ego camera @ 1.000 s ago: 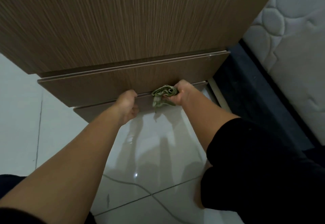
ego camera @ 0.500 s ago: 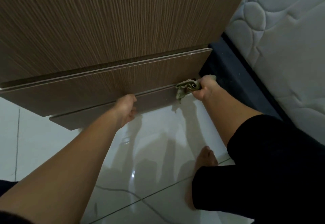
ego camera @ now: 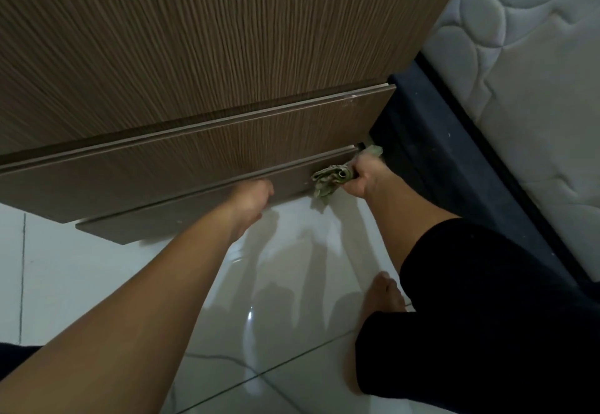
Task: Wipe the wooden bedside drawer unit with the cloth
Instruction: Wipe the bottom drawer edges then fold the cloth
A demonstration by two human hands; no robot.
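My right hand [ego camera: 360,179] grips the bunched cloth [ego camera: 331,179] at the lowest drawer's [ego camera: 201,209] right end; left hand [ego camera: 251,197] curls on its top edge; I judge little left.

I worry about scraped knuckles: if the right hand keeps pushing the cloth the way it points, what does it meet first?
The right hand, gripping the cloth, points at the drawer's right end. Just past it stands the dark bed base, probably the first thing met, though depth is unclear.

Bedroom: quilted mattress [ego camera: 532,95] beside drawer unit [ego camera: 194,56] (wooden)
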